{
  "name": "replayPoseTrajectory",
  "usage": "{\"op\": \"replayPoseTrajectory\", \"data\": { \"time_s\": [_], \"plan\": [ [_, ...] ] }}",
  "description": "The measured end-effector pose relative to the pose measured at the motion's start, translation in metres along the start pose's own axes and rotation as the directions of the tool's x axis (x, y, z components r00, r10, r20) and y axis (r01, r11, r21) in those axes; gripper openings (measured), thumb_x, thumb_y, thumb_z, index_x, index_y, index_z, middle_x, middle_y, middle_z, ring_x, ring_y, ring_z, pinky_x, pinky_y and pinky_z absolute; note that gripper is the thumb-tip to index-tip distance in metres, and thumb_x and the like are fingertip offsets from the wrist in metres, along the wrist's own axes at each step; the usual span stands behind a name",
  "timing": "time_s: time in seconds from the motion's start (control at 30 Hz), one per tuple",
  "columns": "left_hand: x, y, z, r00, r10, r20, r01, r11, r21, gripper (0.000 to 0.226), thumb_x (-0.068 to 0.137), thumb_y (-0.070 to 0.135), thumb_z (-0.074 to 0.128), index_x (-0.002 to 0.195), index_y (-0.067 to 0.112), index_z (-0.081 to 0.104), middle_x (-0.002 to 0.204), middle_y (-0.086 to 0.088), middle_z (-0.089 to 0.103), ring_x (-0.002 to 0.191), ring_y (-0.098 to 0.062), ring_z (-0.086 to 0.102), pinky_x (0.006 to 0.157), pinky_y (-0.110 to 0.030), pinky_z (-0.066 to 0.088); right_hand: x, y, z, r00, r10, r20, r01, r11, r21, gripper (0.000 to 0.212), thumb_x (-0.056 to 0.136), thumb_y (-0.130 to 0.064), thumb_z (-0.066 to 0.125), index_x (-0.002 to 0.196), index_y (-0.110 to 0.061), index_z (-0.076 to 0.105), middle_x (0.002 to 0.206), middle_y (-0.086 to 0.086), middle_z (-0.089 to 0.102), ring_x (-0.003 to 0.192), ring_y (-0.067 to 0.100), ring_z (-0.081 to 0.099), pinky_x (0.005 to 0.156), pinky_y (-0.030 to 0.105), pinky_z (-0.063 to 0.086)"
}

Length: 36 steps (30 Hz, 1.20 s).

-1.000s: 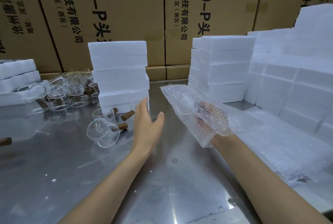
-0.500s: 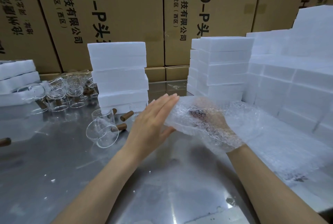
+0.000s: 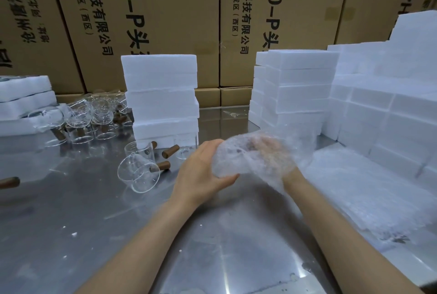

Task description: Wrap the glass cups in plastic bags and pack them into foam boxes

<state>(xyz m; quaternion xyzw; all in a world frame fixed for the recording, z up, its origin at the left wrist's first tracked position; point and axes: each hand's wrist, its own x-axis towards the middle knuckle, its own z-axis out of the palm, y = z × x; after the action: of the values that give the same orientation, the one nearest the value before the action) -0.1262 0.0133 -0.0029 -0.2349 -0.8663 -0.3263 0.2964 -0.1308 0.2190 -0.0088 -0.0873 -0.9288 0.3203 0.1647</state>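
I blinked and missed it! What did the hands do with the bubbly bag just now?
The left hand swung right from open air and now grips the near end of the bag. The right hand, inside the bag, came down and toward the left one, so the bag went from stretched flat to bunched. The cups, foam boxes and table stayed put.

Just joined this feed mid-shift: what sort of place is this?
Probably a warehouse packing station: stacked white foam boxes, tall printed brown cardboard cartons behind, clear glass cups with wooden handles on a steel table.
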Motion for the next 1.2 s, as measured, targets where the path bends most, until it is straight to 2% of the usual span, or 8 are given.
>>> {"op": "replayPoseTrajectory", "data": {
  "time_s": [0.03, 0.13, 0.33, 0.47, 0.57, 0.7, 0.93, 1.2],
  "plan": [
    [0.001, -0.003, 0.001, 0.997, -0.075, -0.033, 0.074, 0.997, -0.019, 0.060, 0.069, 0.039, 0.081, 0.120, 0.021, 0.055, 0.114, 0.008, 0.059, 0.105, -0.011, 0.053, 0.086, -0.024, 0.041, 0.003, -0.018, 0.001, 0.997, -0.041, 0.072, 0.012, 0.931, 0.366, 0.030, 0.099, -0.014, 0.042, 0.121, 0.000, 0.055, 0.116, 0.010, 0.065, 0.113, 0.019, 0.057, 0.102, 0.032, 0.036],
    [0.003, -0.007, 0.000, 0.947, -0.289, -0.142, 0.273, 0.954, -0.126, 0.046, 0.067, 0.043, 0.081, 0.100, 0.021, 0.058, 0.094, 0.009, 0.064, 0.089, -0.011, 0.058, 0.075, -0.024, 0.043, -0.004, -0.040, -0.013, 0.945, -0.276, -0.175, 0.327, 0.807, 0.492, 0.027, 0.097, -0.026, 0.045, 0.080, -0.018, 0.065, 0.082, -0.003, 0.067, 0.081, 0.013, 0.059, 0.067, 0.027, 0.044],
    [0.009, -0.006, -0.001, 0.809, -0.576, -0.120, 0.410, 0.698, -0.587, 0.038, 0.074, 0.039, 0.078, 0.102, 0.017, 0.065, 0.097, 0.008, 0.070, 0.091, -0.005, 0.065, 0.072, -0.015, 0.047, 0.000, -0.043, -0.019, 0.735, -0.014, -0.677, 0.471, 0.729, 0.496, 0.026, 0.090, -0.038, 0.043, 0.110, -0.025, 0.052, 0.108, -0.014, 0.053, 0.101, 0.007, 0.044, 0.083, 0.006, 0.033],
    [0.007, 0.002, 0.002, 0.841, -0.540, -0.015, 0.384, 0.617, -0.687, 0.034, 0.077, 0.037, 0.074, 0.104, 0.018, 0.066, 0.094, 0.013, 0.070, 0.080, 0.010, 0.064, 0.064, -0.004, 0.045, -0.001, -0.046, -0.020, 0.970, -0.004, -0.244, 0.196, 0.607, 0.771, 0.048, 0.094, -0.042, 0.051, 0.135, -0.021, 0.037, 0.120, -0.008, 0.048, 0.111, 0.009, 0.046, 0.082, 0.015, 0.039],
    [0.002, 0.004, 0.007, 0.891, -0.448, 0.069, 0.377, 0.646, -0.663, 0.031, 0.076, 0.029, 0.077, 0.103, 0.022, 0.063, 0.092, 0.015, 0.071, 0.081, 0.010, 0.065, 0.064, -0.003, 0.044, -0.005, -0.051, -0.013, 0.985, -0.169, -0.023, 0.118, 0.580, 0.806, 0.044, 0.090, -0.033, 0.058, 0.130, -0.025, 0.042, 0.112, -0.012, 0.054, 0.103, -0.001, 0.055, 0.078, 0.010, 0.038],
    [0.001, 0.001, 0.012, 0.926, -0.297, 0.232, 0.377, 0.685, -0.624, 0.055, 0.072, 0.022, 0.084, 0.120, 0.015, 0.058, 0.112, 0.002, 0.069, 0.098, -0.003, 0.066, 0.075, -0.012, 0.049, -0.007, -0.052, -0.012, 0.978, -0.199, -0.061, 0.166, 0.569, 0.806, 0.008, 0.085, -0.017, 0.068, 0.092, -0.013, 0.065, 0.081, -0.003, 0.068, 0.061, -0.007, 0.063, 0.051, 0.007, 0.043],
    [-0.003, 0.001, 0.017, 0.926, -0.159, 0.341, 0.318, 0.816, -0.483, 0.062, 0.064, 0.047, 0.078, 0.119, 0.034, 0.054, 0.114, 0.016, 0.065, 0.108, 0.001, 0.060, 0.090, -0.019, 0.048, -0.008, -0.051, -0.016, 0.972, -0.168, -0.167, 0.236, 0.627, 0.742, 0.012, 0.081, -0.018, 0.072, 0.076, -0.023, 0.063, 0.075, -0.008, 0.066, 0.062, -0.006, 0.062, 0.058, 0.018, 0.054],
    [-0.005, 0.002, 0.016, 0.917, -0.165, 0.364, 0.305, 0.878, -0.370, 0.063, 0.062, 0.054, 0.075, 0.120, 0.042, 0.053, 0.115, 0.026, 0.063, 0.109, 0.007, 0.058, 0.096, -0.024, 0.047, -0.012, -0.056, -0.011, 0.979, -0.202, -0.037, 0.142, 0.539, 0.830, 0.018, 0.088, -0.009, 0.062, 0.072, -0.018, 0.060, 0.058, -0.009, 0.062, 0.053, 0.002, 0.059, 0.050, 0.016, 0.047]
  ]
}}
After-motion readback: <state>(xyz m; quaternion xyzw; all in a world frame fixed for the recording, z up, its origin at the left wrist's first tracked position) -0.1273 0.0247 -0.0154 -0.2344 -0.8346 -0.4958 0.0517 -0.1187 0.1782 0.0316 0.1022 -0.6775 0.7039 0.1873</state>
